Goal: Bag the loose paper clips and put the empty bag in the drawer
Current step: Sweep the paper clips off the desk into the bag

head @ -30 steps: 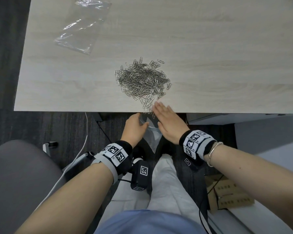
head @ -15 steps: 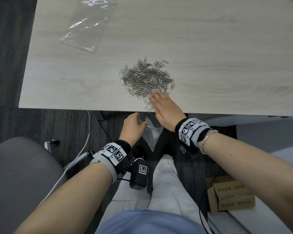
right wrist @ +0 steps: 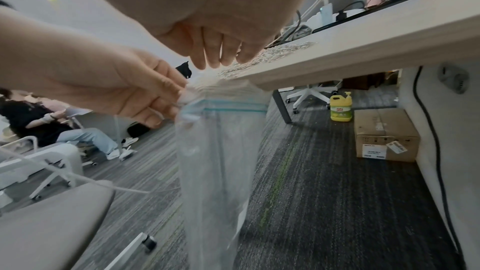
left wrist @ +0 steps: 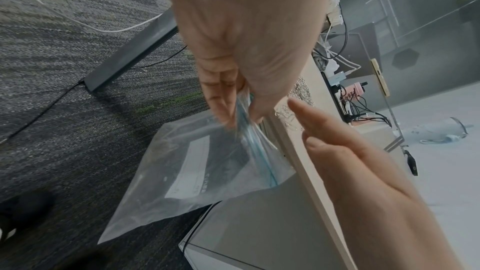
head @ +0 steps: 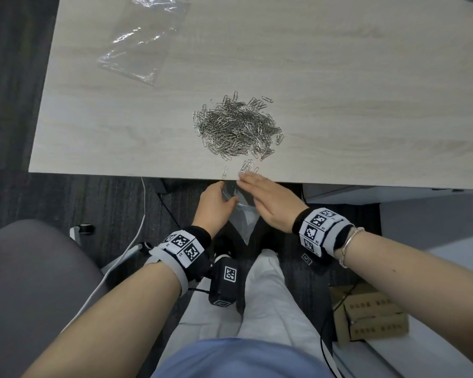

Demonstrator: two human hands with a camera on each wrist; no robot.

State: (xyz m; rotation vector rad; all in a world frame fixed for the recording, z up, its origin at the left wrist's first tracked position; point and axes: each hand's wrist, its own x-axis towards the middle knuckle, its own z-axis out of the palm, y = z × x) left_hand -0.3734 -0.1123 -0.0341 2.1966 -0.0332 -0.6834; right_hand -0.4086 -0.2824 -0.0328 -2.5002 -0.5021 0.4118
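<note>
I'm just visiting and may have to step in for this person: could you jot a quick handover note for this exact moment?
Left hand pinches the zip bag open just below the desk edge.
Right hand is flat and open at that edge, by a few stray clips.
Paper clip pile lies on the desk, mostly unbagged.
Second clear bag lies at the far left.
Left: sweep clips in, stow the empty bag in the drawer.

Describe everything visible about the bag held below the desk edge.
The zip bag is clear, thin plastic with a blue-green seal strip near its mouth and a white label panel on one face. It hangs mouth up, just under the desk edge. The left hand pinches its top corner. Any contents cannot be made out.
</note>
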